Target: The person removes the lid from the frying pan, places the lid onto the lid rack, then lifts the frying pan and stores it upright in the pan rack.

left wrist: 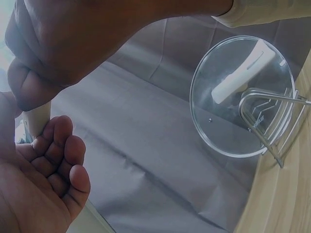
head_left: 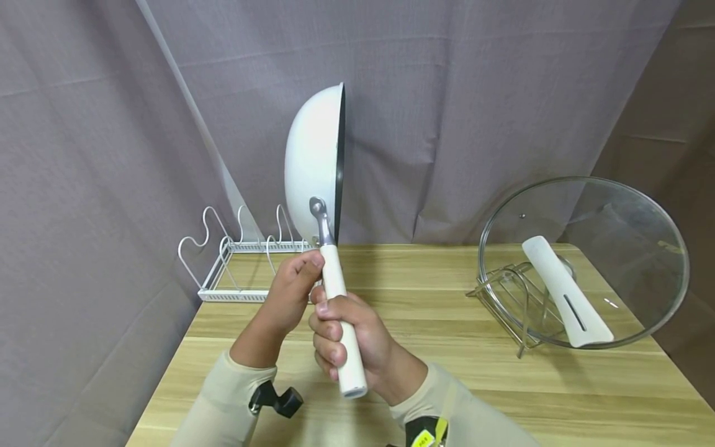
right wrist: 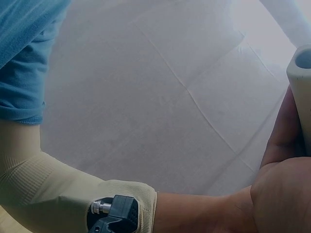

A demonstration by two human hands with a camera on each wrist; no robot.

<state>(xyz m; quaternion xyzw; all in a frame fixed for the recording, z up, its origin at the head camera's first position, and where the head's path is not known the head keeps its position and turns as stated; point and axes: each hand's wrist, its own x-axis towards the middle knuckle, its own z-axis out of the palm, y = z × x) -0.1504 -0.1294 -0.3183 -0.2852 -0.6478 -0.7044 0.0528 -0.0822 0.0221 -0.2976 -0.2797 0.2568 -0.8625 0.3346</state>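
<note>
A white wok with a dark inside is held up on its edge in the head view, its opening turned right. My right hand grips the lower part of its cream handle, fingers wrapped round it. My left hand pinches the handle higher up, near the metal neck, with the thumb on its side. In the left wrist view the left hand's fingers are half curled beside the handle. The right wrist view shows the hollow handle end above the right palm.
A white rack with wavy wire dividers stands at the back left, partly behind the wok and left hand. On the right, a large glass lid with a white grip leans in a metal wire stand. Grey curtains hang behind the wooden table.
</note>
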